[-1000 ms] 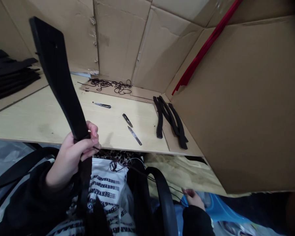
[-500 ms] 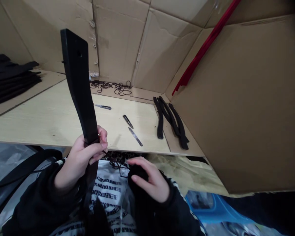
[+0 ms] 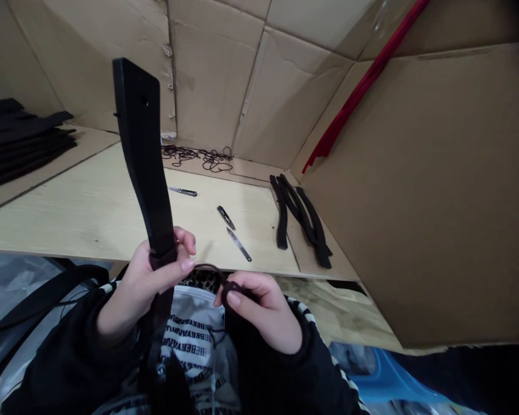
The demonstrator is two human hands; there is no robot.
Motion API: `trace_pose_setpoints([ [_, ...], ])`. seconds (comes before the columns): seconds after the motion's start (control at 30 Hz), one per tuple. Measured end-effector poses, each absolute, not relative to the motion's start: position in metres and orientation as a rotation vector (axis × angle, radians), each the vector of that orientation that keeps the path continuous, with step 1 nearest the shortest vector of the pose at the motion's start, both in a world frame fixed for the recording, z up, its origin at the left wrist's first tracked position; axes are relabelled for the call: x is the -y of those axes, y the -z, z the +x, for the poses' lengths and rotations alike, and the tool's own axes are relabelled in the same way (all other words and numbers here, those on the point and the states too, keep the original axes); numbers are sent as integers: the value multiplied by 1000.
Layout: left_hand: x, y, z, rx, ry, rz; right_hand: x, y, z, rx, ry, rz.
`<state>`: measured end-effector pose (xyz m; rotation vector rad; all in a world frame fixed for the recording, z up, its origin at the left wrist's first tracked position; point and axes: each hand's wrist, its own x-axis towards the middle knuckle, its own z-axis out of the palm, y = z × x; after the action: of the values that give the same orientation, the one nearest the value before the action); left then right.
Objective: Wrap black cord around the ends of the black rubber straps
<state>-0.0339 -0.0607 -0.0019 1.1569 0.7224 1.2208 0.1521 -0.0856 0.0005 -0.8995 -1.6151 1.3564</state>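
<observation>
1. Compared with half a second ago, my right hand (image 3: 263, 311) has closed from a loose spread onto bunched dark cord (image 3: 230, 289).
2. My left hand (image 3: 149, 282) clasps the black strip (image 3: 142, 158), which rises above it, long axis near upright; cord spans rightward to my nearby, slightly lower right hand.
3. Beyond both hands, the pale surface (image 3: 78, 213) carries snips (image 3: 225, 218); cardboard walls (image 3: 216, 75) stand behind.
</observation>
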Motion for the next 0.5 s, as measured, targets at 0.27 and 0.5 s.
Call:
trace_pose_setpoints([
  [0.27, 64, 5, -33, -691, -1141, 1244, 86, -11, 144, 1759, -1064, -986],
  [0.5, 64, -1, -26, -800, -1177, 1345, 89, -14, 145, 1786, -1054, -1000],
])
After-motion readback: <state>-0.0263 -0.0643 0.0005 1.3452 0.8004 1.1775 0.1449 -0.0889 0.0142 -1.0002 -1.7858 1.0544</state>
